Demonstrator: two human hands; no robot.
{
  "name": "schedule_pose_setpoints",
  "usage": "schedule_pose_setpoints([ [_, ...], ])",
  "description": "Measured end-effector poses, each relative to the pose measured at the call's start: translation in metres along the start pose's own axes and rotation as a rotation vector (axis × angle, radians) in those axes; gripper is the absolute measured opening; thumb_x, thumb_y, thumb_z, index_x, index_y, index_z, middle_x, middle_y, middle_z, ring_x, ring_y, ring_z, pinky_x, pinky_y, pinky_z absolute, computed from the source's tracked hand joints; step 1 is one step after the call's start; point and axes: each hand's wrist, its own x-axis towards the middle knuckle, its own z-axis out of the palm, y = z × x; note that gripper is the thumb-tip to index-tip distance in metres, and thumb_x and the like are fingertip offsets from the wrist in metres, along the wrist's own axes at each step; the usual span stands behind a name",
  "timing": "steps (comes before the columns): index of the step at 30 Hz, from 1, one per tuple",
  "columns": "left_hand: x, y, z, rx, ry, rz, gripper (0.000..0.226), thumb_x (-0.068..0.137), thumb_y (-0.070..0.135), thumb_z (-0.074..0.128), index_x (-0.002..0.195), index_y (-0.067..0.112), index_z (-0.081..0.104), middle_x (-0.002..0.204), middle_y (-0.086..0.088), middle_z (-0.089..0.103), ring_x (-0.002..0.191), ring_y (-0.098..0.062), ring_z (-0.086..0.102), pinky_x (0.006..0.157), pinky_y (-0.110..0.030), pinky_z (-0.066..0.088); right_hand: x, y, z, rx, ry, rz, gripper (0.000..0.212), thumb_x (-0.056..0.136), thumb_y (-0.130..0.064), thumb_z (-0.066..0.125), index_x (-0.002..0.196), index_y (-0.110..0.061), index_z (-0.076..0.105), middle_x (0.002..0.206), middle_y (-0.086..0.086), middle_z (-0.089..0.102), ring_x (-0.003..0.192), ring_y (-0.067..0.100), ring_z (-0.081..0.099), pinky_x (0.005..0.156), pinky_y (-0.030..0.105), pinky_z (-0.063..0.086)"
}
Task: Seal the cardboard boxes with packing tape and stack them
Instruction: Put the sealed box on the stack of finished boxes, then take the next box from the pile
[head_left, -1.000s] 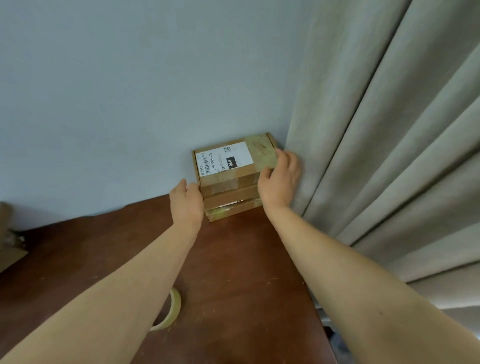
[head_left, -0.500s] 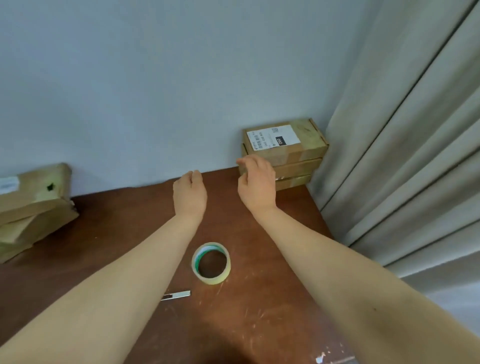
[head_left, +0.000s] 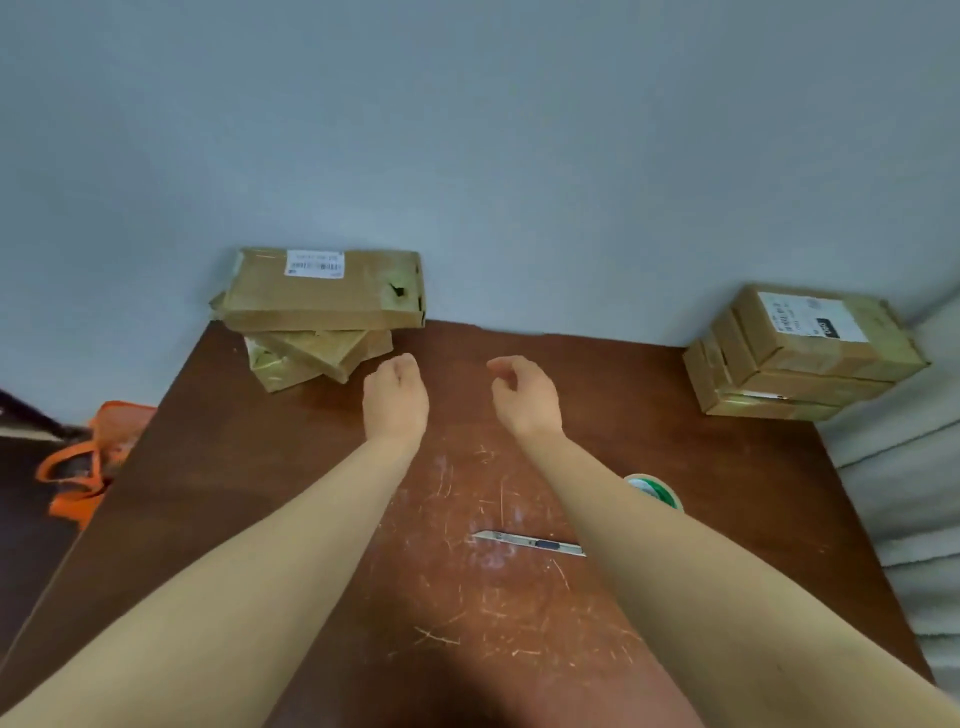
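Observation:
A neat stack of three taped cardboard boxes (head_left: 802, 353) stands at the table's back right corner, a white label on top. At the back left lies a looser pile of boxes (head_left: 317, 312), the large top box askew over the smaller ones beneath. My left hand (head_left: 396, 400) and my right hand (head_left: 524, 397) hover over the table's middle, fingers loosely curled, holding nothing. The roll of packing tape (head_left: 655, 491) lies right of my right forearm, partly hidden by it. A utility knife (head_left: 530, 543) lies between my forearms.
The brown table (head_left: 218, 467) is scratched in the middle and stands against a grey-blue wall. A grey curtain (head_left: 914, 493) hangs along the right edge. An orange bag (head_left: 93, 462) sits on the floor to the left.
Both hands let go of the right stack and pulled back to the table's middle. My view swung left, bringing the left pile fully into sight.

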Motion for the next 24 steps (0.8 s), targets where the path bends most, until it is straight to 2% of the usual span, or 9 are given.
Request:
schedule_pose_setpoints([
  [2,0.014,-0.006,-0.016,-0.035,0.021,-0.017,0.045,0.102,0.034,0.027,0.127,0.007,0.054,0.127,-0.01,0.053,0.111,-0.027,0.051,0.095,-0.034,0.037,0.015,-0.01,0.012,0.092,-0.016,0.028,0.035,0.095,-0.007,0.039,0.123,-0.015,0.058,0.123,0.003,0.06,0.105,0.022,0.06,0.083,0.031,0.05],
  [5,0.028,-0.018,-0.044,-0.044,0.096,-0.046,0.041,0.102,0.03,0.028,0.119,0.006,0.057,0.121,-0.006,0.053,0.107,-0.024,0.049,0.091,-0.033,0.036,0.041,-0.027,0.035,0.249,-0.019,0.142,0.032,0.096,-0.008,0.039,0.123,-0.011,0.057,0.104,0.002,0.063,0.084,0.013,0.063,0.073,0.027,0.051],
  [7,0.037,-0.025,-0.065,-0.017,0.165,-0.053,0.039,0.102,0.026,0.028,0.109,0.005,0.06,0.116,-0.009,0.056,0.104,-0.026,0.05,0.086,-0.033,0.036,0.06,-0.037,0.056,0.382,-0.046,0.238,0.031,0.097,-0.013,0.041,0.125,-0.007,0.055,0.088,-0.002,0.06,0.075,0.01,0.061,0.081,0.031,0.054],
  [9,0.051,-0.029,-0.084,0.006,0.238,-0.08,0.041,0.102,0.027,0.028,0.118,0.004,0.058,0.121,-0.011,0.055,0.107,-0.028,0.05,0.089,-0.034,0.035,0.079,-0.05,0.074,0.506,-0.059,0.312,0.035,0.098,-0.023,0.045,0.124,-0.002,0.054,0.079,-0.001,0.058,0.078,0.015,0.061,0.089,0.038,0.054],
  [12,0.077,-0.038,-0.106,-0.002,0.318,-0.106,0.042,0.102,0.026,0.028,0.124,0.002,0.055,0.127,-0.015,0.054,0.12,-0.032,0.047,0.096,-0.036,0.035,0.102,-0.066,0.092,0.637,-0.064,0.352,0.045,0.096,-0.035,0.049,0.116,0.005,0.057,0.088,0.009,0.063,0.083,0.021,0.059,0.089,0.039,0.054],
  [14,0.096,-0.045,-0.115,-0.029,0.351,-0.086,0.04,0.101,0.024,0.03,0.118,-0.001,0.056,0.121,-0.018,0.056,0.117,-0.034,0.048,0.095,-0.04,0.037,0.112,-0.073,0.101,0.664,-0.08,0.363,0.049,0.095,-0.036,0.052,0.122,0.004,0.054,0.113,0.015,0.063,0.089,0.021,0.06,0.083,0.033,0.056],
  [16,0.118,-0.05,-0.122,-0.084,0.367,-0.078,0.034,0.1,0.024,0.032,0.111,0.003,0.057,0.115,-0.014,0.057,0.112,-0.031,0.05,0.091,-0.039,0.038,0.12,-0.075,0.109,0.651,-0.058,0.343,0.042,0.095,-0.029,0.054,0.126,0.0,0.054,0.121,0.012,0.059,0.094,0.02,0.061,0.075,0.027,0.057],
  [19,0.144,-0.047,-0.132,-0.143,0.375,-0.083,0.026,0.1,0.025,0.033,0.09,0.012,0.052,0.099,-0.008,0.055,0.098,-0.027,0.051,0.083,-0.035,0.037,0.12,-0.08,0.115,0.674,0.018,0.285,0.026,0.097,-0.015,0.052,0.117,-0.003,0.06,0.107,0.006,0.061,0.092,0.018,0.06,0.066,0.022,0.057],
  [24,0.161,-0.042,-0.15,-0.277,0.375,-0.099,0.029,0.102,0.036,0.03,0.097,0.016,0.05,0.093,-0.001,0.055,0.095,-0.021,0.048,0.085,-0.033,0.036,0.098,-0.08,0.114,0.721,0.1,0.23,0.018,0.096,-0.013,0.052,0.11,-0.007,0.063,0.091,-0.002,0.063,0.083,0.014,0.062,0.058,0.017,0.055],
])
